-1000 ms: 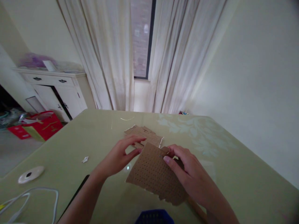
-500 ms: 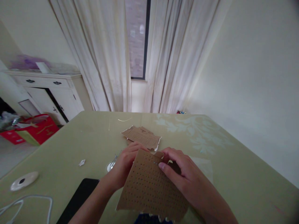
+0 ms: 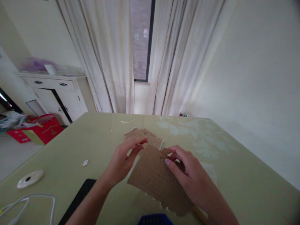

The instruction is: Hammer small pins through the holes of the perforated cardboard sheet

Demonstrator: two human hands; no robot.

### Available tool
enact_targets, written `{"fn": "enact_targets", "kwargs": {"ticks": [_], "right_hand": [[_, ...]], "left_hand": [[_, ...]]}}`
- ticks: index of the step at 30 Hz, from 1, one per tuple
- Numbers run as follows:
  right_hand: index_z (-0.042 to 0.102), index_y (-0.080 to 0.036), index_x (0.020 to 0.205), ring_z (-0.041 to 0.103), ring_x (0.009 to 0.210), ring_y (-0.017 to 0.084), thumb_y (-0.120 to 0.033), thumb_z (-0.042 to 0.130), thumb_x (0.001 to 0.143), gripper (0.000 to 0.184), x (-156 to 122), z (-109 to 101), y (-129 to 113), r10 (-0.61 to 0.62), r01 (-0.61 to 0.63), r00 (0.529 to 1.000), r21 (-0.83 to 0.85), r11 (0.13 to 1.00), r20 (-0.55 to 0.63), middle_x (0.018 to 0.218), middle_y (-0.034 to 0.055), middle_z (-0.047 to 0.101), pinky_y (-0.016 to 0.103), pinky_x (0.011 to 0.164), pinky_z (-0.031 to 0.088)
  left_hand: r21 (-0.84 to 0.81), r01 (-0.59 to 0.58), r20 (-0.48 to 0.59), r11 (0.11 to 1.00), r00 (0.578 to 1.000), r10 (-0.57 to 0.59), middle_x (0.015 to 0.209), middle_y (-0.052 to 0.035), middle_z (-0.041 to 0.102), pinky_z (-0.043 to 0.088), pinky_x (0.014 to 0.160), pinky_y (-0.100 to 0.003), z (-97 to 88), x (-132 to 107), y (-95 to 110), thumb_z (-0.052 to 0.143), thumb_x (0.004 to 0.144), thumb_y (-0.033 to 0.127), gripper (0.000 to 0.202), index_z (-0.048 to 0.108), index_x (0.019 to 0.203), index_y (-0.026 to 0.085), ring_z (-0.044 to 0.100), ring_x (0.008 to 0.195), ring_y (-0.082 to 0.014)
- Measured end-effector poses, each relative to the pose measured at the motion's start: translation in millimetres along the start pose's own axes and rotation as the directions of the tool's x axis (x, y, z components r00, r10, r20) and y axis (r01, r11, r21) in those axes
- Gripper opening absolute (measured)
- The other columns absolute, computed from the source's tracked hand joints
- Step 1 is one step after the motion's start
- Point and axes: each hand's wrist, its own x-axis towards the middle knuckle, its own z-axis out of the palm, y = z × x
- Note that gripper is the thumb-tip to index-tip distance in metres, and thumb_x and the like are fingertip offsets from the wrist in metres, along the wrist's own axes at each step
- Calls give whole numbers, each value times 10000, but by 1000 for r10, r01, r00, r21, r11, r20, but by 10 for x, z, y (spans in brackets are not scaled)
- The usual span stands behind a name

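A brown cardboard piece (image 3: pixel 158 178) with rows of small holes hangs tilted in front of me, its lower edge torn and whitish. My right hand (image 3: pixel 184 165) pinches its upper right edge by a small cutout tab, thumb on the near face. To the left, my left hand (image 3: pixel 126 157) is off the card, its fingers apart and holding nothing. Beyond the fingertips lie more brown perforated cardboard pieces (image 3: pixel 151 139), stacked loosely and partly hidden by the left hand.
On the green tabletop (image 3: pixel 100 140) lie a white scrap (image 3: pixel 85 162), a white oval object (image 3: pixel 30 179), a white cable (image 3: pixel 42 196) and a black flat object (image 3: pixel 78 198). A blue object (image 3: pixel 154 219) shows at the bottom edge. A white cabinet (image 3: pixel 56 93) and red bags (image 3: pixel 48 126) stand left.
My left hand has let go of the card's upper left edge and opened out to the left. The card has tilted, its lower edge swinging right. The view has shifted slightly.
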Motion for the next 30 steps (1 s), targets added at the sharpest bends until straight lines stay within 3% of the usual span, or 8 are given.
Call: {"fn": "enact_targets", "kwargs": {"ticks": [2,3,6,9,13,19,26,30], "right_hand": [[679,-285,1221,679,1049,316,-332,588,1025,220,14,17,5,-14,9,997,-71,997,-79,1059,45,759,492,942,493],[683,-278,1206,682,1027,319,-313,588,1018,213,16,31,-1,-27,16,994,-104,994,-109,1033,49,763,499,934,491],[687,-277,1174,693,1005,311,-254,580,1015,193,-2,82,-48,-95,74,988,-161,984,-124,1020,51,773,486,917,497],[668,-281,1204,708,1003,289,-212,566,1025,217,-52,110,-101,-166,146,981,-177,973,-104,1056,43,782,454,906,509],[657,-276,1217,715,988,284,-205,568,1027,222,-104,101,-126,-170,156,983,-182,971,-69,1060,46,780,445,894,521],[663,-270,1233,703,1009,295,-201,550,1029,243,-92,82,-131,-148,144,989,-153,978,-13,1077,65,768,467,915,527],[663,-276,1183,694,990,299,-259,558,1043,176,-76,76,-137,-141,135,990,-159,978,-26,1042,63,771,452,884,499],[656,-265,1171,705,939,307,-252,524,1045,183,-10,135,-11,-186,161,980,-276,947,-67,985,64,777,474,885,461]], "left_hand": [[55,-21,-132,998,991,28,1157,-38,790,550,961,-296,-101,20,1,563,1096,175,254,735,1256,273,726,1079,-166],[91,-53,-142,994,988,66,1132,-33,785,547,948,-287,-132,21,29,582,1092,178,234,741,1235,272,718,1063,-162],[200,-225,17,954,974,226,1108,-38,769,535,913,-302,-101,-12,179,702,1042,223,196,745,1230,259,685,1037,-181],[264,-368,196,892,926,324,1132,-54,772,500,914,-352,39,-57,324,652,1069,228,164,734,1211,222,662,1021,-205],[326,-446,267,833,889,372,1116,-67,779,465,870,-373,147,-77,408,526,1121,210,212,718,1206,181,648,967,-217],[314,-525,243,791,850,468,957,-67,789,456,828,-382,143,-77,473,482,1133,182,257,730,1099,120,652,865,-203],[288,-526,203,800,850,486,989,-55,819,475,843,-389,144,-128,482,534,1116,156,203,726,1174,124,678,925,-207],[228,-544,148,808,839,524,1005,-19,840,509,864,-382,196,-221,542,604,1081,136,182,727,1213,169,704,929,-196]]}}
